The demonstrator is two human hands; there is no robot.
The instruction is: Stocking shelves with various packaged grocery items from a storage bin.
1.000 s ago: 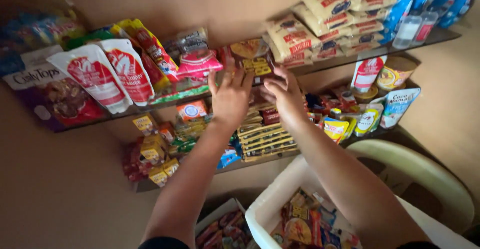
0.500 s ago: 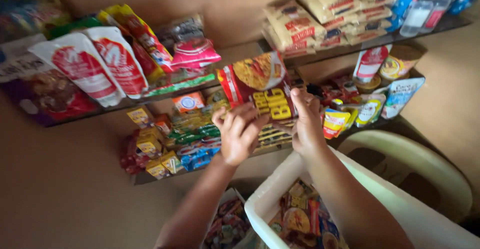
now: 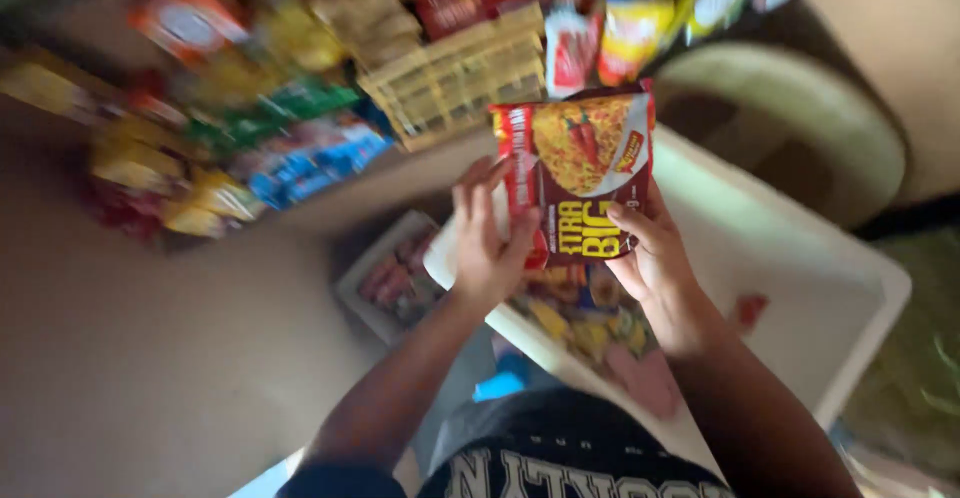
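Left hand and right hand clasp noodle packet upright.

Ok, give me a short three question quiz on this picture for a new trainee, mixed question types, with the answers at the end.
1. True or false: only one hand holds the red noodle packet.
2. What lies directly below the packet? A) white bin B) yellow basket C) white chair
3. Fill in: the bin holds more ____ at its near end.

Key:
1. False; the left hand and right hand both grip it.
2. A
3. packets
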